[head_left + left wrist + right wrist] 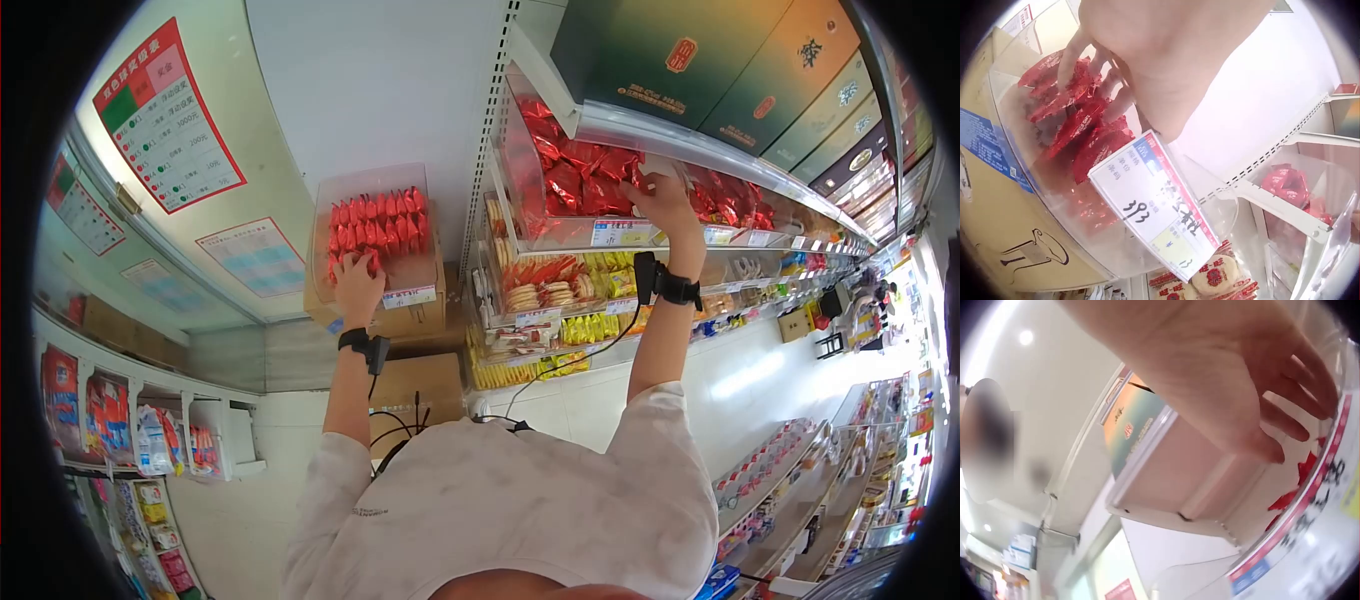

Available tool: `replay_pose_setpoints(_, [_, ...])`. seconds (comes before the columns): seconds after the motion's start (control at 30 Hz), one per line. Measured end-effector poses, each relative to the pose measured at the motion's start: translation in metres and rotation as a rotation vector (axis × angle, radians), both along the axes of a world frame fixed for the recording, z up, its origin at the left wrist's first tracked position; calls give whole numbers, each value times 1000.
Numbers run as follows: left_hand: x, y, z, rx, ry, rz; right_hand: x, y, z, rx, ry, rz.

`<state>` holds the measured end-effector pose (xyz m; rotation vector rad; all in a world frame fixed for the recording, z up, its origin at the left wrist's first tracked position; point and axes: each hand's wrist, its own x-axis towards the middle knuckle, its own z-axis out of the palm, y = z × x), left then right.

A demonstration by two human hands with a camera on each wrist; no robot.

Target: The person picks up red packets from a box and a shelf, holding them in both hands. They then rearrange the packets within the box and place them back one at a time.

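My left hand [359, 287] reaches over the front of a clear plastic bin [425, 265] that stands on a cardboard box. Its fingers are spread and touch the small red packets [1079, 122] standing in rows inside. A white price tag [1154, 203] hangs at the bin's front, just below this hand. My right hand [664, 203] is over a second clear bin on the shelf, fingers apart with nothing between them. Shiny red packets [580, 165] lie heaped under and beside it. From the right wrist view, red wrapper corners [1297, 481] show below the fingertips.
Close above my right hand runs a shelf edge [640, 130] carrying large green and orange boxes [690, 75]. Bins of yellow and clear snack packs [560, 285] fill the shelves below. Cardboard boxes [415, 385] stand under the left bin. A cable [590, 355] trails from my right wrist.
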<state>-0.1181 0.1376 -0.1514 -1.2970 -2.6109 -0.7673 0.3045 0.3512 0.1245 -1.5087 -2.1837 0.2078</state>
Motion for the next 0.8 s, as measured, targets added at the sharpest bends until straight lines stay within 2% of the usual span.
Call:
replay_pose_setpoints(0.07, [-2, 0, -5, 3, 30, -5, 1, 9, -1, -137, -41, 38])
replay_pose_setpoints(0.17, [-6, 2, -13, 13, 31, -15, 11, 38, -34, -42, 16, 192])
replay_pose_setpoints(0.27, [-7, -2, -14, 16, -7, -27, 4, 26, -32, -159, 220, 186])
replay_pose_setpoints(0.37, [1, -4, 3, 7, -39, -46, 1, 8, -19, -35, 179, 249])
replay_pose_setpoints(0.47, [0, -10, 8, 18, -65, -96, 9, -5, -22, 238, 244, 272])
replay_pose_setpoints(0.57, [-3, -10, 3, 82, -36, -154, 1, -55, -12, 311, 581, 174])
replay_pose_setpoints(0.63, [-3, -17, 0, 133, -20, -180, -6, -87, -13, 325, 690, 156])
replay_pose_setpoints(0.7, [18, -31, 35, 280, -57, -268, -18, -116, -28, 258, 823, 286])
replay_pose_setpoints(0.77, [35, -46, 71, 330, -436, -535, -41, -155, -38, -61, 997, 431])
replay_pose_setpoints(0.8, [40, -50, 83, 283, -501, -636, -52, -167, -45, -99, 934, 485])
